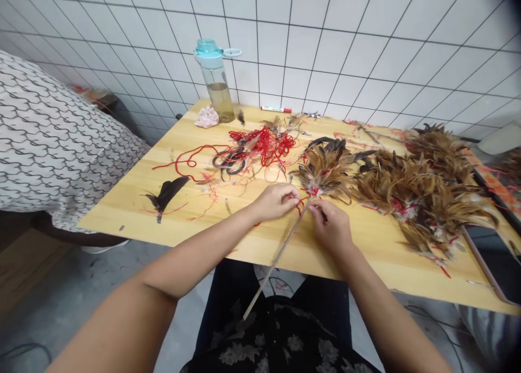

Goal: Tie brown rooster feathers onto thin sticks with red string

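Observation:
A feather duster lies with its brown feathers [325, 164] on the table and its thin wooden stick [280, 251] slanting over the front edge towards my lap. Red string [302, 203] crosses the stick just below the feathers. My left hand [277, 202], left of the stick, is closed in a pinch on this string. On the other side my right hand [331, 223] is also closed, its fingertips pressed together right beside the stick. What those fingertips grip is too small to make out. More red binding [313, 191] shows at the base of the feathers.
A tangle of red string [272, 147] lies beside black-handled scissors [232, 161]. Bundles of brown feathers [407, 188] cover the right side, next to a phone [494, 261]. A water bottle [220, 85] and a marker [275, 109] are near the tiled wall. A person in patterned clothing [61, 139] is at left.

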{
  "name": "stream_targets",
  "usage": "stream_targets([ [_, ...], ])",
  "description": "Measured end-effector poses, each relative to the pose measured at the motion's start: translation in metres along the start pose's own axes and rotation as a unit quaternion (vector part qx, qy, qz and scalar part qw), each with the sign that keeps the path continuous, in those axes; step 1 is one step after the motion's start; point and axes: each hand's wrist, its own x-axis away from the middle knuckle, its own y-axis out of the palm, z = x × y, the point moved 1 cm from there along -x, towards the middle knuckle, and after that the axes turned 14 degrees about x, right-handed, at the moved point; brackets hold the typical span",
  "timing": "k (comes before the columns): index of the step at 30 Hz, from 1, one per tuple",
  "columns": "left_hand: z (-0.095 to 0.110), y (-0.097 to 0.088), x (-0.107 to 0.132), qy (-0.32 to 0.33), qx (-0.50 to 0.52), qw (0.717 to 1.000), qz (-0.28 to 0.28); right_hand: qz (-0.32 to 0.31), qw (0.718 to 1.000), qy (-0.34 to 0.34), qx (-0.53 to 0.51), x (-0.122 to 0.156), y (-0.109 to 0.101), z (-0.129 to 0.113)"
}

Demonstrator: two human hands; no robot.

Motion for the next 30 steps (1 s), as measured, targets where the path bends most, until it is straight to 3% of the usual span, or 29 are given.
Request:
stream_targets([
  [8,-0.013,0.003,-0.001,0.097,-0.102,0.984,-0.107,-0.002,1.000,0.006,0.013,0.000,0.003,-0.002],
  [12,-0.015,0.006,-0.001,0.112,-0.136,0.976,-0.127,-0.015,1.000,0.009,0.021,0.001,0.005,-0.001],
  [15,-0.012,0.006,-0.002,0.098,-0.102,0.985,-0.094,-0.019,1.000,0.012,0.018,0.001,0.005,-0.001],
  [18,-0.007,0.003,-0.006,0.023,0.014,0.999,-0.019,-0.040,0.999,0.036,-0.010,-0.002,0.005,-0.001],
  [21,-0.001,0.003,-0.014,-0.044,0.135,0.990,0.015,-0.058,0.994,0.060,-0.066,-0.011,0.003,0.001],
  [25,0.006,0.010,-0.030,-0.052,0.202,0.978,0.025,-0.041,0.984,0.099,-0.142,-0.026,0.000,0.005],
  [30,0.000,0.023,-0.045,-0.051,0.268,0.960,0.067,-0.048,0.954,0.168,-0.244,-0.042,0.004,0.013],
])
